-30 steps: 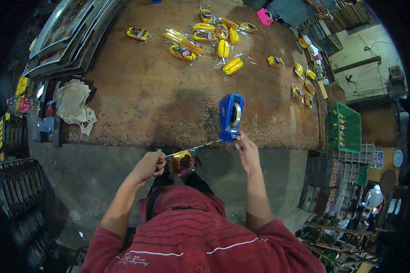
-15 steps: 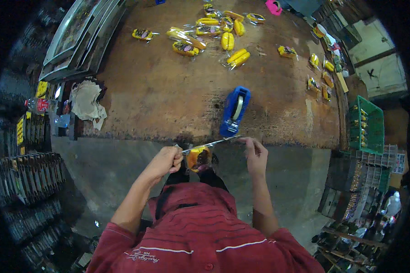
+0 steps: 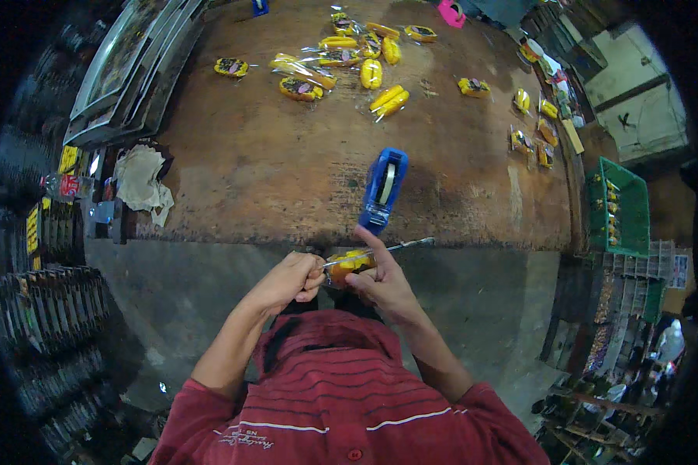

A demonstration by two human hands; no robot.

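Just off the near edge of the brown wooden table (image 3: 287, 178), the person holds a small clear packet (image 3: 347, 266) between both hands, close to the chest and above the grey floor. The packet is see-through plastic with yellow and orange pieces inside, bunched tight where the fingers press it. The left hand (image 3: 291, 277) is curled closed around the packet's left end. The right hand (image 3: 380, 280) grips the right end, its forefinger pointing up toward the table, and a thin shiny strip (image 3: 399, 247) runs out to the right from the packet, past that finger. Just beyond the hands, on the near part of the table, lies a blue tape dispenser (image 3: 384, 188) with a roll in it. Far across the table lie many more yellow packets (image 3: 371, 74), scattered in a loose heap. A crumpled pale cloth (image 3: 143, 182) sits at the table's left edge, and a green crate (image 3: 620, 205) stands off to the right.
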